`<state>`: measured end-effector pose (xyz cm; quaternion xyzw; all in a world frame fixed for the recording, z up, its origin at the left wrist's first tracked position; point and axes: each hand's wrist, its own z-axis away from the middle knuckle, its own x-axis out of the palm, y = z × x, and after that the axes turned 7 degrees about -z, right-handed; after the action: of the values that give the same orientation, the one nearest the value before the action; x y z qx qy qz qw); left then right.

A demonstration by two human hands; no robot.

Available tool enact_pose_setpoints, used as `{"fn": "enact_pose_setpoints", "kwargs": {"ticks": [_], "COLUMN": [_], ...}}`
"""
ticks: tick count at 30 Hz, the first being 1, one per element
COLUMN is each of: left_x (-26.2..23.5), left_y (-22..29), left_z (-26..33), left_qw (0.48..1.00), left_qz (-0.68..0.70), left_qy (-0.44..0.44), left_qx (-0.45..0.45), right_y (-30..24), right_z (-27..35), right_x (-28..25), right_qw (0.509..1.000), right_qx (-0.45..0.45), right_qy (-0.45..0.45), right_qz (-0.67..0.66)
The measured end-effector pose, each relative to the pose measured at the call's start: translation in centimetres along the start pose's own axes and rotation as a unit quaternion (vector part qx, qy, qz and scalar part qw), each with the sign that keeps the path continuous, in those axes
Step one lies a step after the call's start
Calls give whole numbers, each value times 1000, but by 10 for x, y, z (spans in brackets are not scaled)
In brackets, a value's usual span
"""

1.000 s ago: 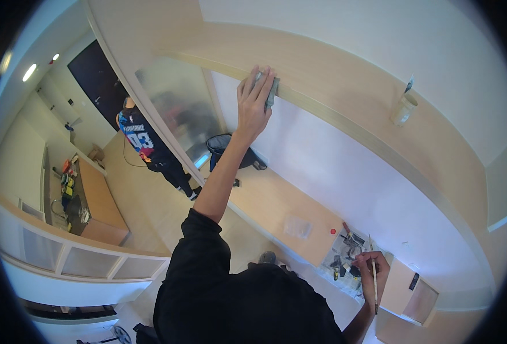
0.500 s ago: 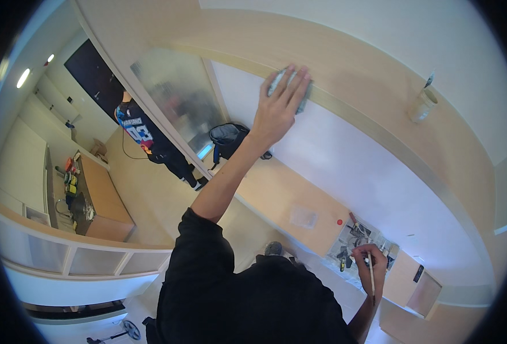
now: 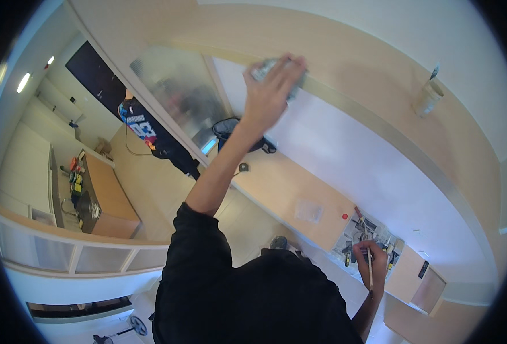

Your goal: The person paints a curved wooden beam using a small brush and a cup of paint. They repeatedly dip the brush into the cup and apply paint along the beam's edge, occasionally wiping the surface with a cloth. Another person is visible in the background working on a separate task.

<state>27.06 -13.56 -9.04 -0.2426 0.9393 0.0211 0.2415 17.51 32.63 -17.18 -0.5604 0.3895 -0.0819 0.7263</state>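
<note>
- Left hand (image 3: 270,94) raised high, arm at full stretch, fingers spread flat over a small grey pad-like object (image 3: 276,70), blurred, kind not clear; palm pressing it against the white wall panel (image 3: 345,149), right at the pale wooden band (image 3: 379,86) above.
- Flat, open-palmed hold, apparently for even pressure on the surface rather than a pinch.
- Right hand (image 3: 373,262) low by the hip, closed around a thin stick-like tool (image 3: 370,269), tip pointing down; probably parked there, out of the way, ready to hand.
- Below that hand, an open tray of small tools (image 3: 359,232) on the floor by the wall, close enough to reach.
- A paper cup (image 3: 426,98) perched on the wooden band, well to the right of the raised hand.
- Another person in a dark numbered jersey (image 3: 141,127) far off near a doorway, apart from this work.
- A wooden desk (image 3: 107,198) carrying clutter at the left, well apart.
</note>
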Motion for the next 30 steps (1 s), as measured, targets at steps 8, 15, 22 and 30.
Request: {"fn": "enact_pose_setpoints", "kwargs": {"ticks": [8,15,22,30], "left_x": [-3,-7,-25,-50], "left_y": [0,39,131,131], "left_z": [4,15,118,219], "left_qw": [999,1000,958,786], "left_qz": [-31,17,228,374], "left_qy": [-12,-11,8,-78], "left_qx": [-22,7,-175,-486], "right_y": [0,7,12,22], "right_z": [1,3,9,21], "right_x": [-2,-1,6,6], "right_qw": [999,1000,995,996], "right_qx": [-26,0,-58,-68], "right_qy": [-2,31,78,58], "right_qz": [21,0,0,-1]}}
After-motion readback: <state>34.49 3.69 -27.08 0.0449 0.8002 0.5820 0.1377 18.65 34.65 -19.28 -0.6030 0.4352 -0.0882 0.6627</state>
